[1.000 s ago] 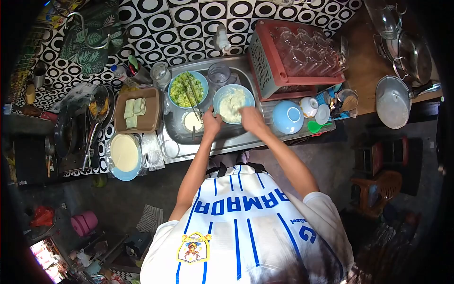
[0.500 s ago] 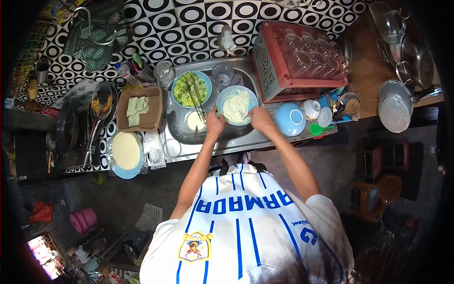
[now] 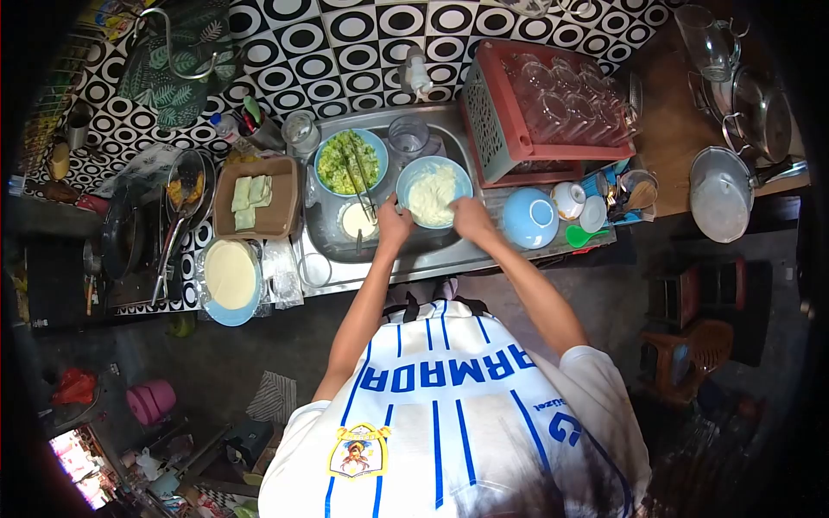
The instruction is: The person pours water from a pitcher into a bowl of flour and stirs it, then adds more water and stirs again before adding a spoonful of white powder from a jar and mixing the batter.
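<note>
Nearest the camera, a blue-striped white shirt [image 3: 449,406] fills the lower frame, and both arms are stretched away from it toward the sink [image 3: 324,229] set in the bench. The left hand [image 3: 393,226] is closed on the near-left rim of the blue bowl of white mixture [image 3: 433,192], steadying it. The right hand [image 3: 473,217] is laid at the near-right rim, fingers dipped toward the mixture; whether anything is pinched there cannot be told.

Since a second ago the right hand has been drawn from over the middle of the bowl back to its near edge, while the left has been kept on the rim. By that, the working of the mixture is judged to be mid-stroke, not finished.

Left of the bowl, a small white cup [image 3: 355,221] and a bowl of chopped greens [image 3: 349,161] with tongs are seen; further left, a brown tray of folded wrappers [image 3: 255,197] and a plate of flat sheets [image 3: 230,274]. Beyond, a red crate of glasses [image 3: 553,104] stands. The fingertips are too small to read, and the frame edges are darkened.
</note>
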Tool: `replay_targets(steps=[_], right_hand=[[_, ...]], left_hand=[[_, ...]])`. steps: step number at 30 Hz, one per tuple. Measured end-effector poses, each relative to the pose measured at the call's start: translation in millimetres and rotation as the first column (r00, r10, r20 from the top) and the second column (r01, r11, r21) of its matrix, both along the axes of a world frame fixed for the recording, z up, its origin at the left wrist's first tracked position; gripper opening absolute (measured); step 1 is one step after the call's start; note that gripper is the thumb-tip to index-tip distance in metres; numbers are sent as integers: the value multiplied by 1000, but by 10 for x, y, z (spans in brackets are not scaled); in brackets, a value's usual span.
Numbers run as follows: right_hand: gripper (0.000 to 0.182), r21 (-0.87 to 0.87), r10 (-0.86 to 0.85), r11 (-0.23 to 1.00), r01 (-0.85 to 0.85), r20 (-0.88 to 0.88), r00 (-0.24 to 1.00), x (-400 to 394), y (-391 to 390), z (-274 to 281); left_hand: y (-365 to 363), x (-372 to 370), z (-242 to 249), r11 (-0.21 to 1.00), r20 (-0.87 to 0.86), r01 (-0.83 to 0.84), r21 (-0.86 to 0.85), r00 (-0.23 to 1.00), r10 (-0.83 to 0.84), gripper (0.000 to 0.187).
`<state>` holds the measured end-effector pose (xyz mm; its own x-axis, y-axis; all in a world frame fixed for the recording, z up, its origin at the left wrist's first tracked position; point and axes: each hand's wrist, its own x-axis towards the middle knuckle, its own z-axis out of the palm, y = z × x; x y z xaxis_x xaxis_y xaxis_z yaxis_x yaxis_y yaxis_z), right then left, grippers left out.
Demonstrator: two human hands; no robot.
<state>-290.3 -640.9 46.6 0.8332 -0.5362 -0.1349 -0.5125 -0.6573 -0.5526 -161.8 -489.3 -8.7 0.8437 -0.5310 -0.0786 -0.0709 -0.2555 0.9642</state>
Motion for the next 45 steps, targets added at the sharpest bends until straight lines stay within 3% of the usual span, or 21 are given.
replay_targets(steps=[2, 5, 10, 13, 14, 17, 18, 21, 23, 25, 26, 29, 33, 35, 37, 39, 40, 45], right_hand=[[25, 109, 89, 989, -95, 58, 994, -3, -68, 10], [24, -20, -136, 991, 135, -18, 991, 131, -250, 93], [27, 64, 79, 994, -86, 107, 991, -21, 0, 27], [25, -16, -147, 989, 147, 41, 988, 44, -190, 14], [25, -28, -40, 999, 40, -12, 999, 15, -124, -42], [27, 35, 82, 996, -84, 57, 995, -68, 31, -10], [26, 92, 36, 995, -42, 67, 997, -22, -96, 47], [26, 7, -112, 994, 112, -36, 993, 104, -285, -4], [24, 15, -14, 1000, 15, -29, 999, -6, -87, -202], [24, 65, 26, 997, -27, 24, 999, -93, 14, -119], [29, 163, 72, 985, -62, -55, 996, -109, -77, 19], [40, 31, 8, 1000, -1, -218, 976, -176, -205, 32], [47, -42, -43, 999, 34, -237, 971, -211, -71, 401], [46, -111, -63, 993, 35, -267, 962, -171, 89, 588], [46, -290, -68, 957, -1, -227, 972, -72, 257, 628], [45, -400, -49, 916, -28, -182, 982, 129, 465, 699], [40, -417, -19, 909, -14, -74, 997, 279, 605, 731], [25, -98, 203, 979, -180, 332, 921, 1444, 1007, 611]], left_hand=[[-4, -14, -71, 1000, 9, -7, 24, 1000, 7, 48], [25, -15, 58, 998, -76, 58, 39, 996, -55, 48], [17, 18, -113, 998, -21, 47, 45, 999, -46, 47], [34, -22, -31, 996, -41, 55, 67, 998, -53, 47], [30, 5, 0, 995, -35, 57, 76, 998, -55, 46], [26, 17, 9, 994, -67, 75, 74, 995, -70, 47], [10, 37, -33, 995, -43, 78, 67, 996, -75, 48], [55, 14, -168, 995, -10, 80, 66, 997, -80, 49], [28, 59, -155, 994, -9, 85, 68, 996, -85, 50], [31, -9, 206, 998, -97, 59, 36, 994, -56, 51], [68, -68, 346, 999, -141, 40, 24, 989, -36, 51], [86, -83, -176, 999, 48, -23, 40, 999, 21, 51], [450, 9, 346, 1000, -107, 14, 15, 994, -12, 50], [682, 72, 569, 976, -303, -89, -200, 953, 25, 42], [946, 208, 732, 958, -338, -170, -231, 937, 85, 36], [1211, 373, 737, 946, -260, -241, -218, 948, 182, 33], [1319, 475, 710, 937, -232, -278, -212, 946, 228, 32], [1615, 1159, 538, 911, 10, -365, -194, 927, 374, 27]])
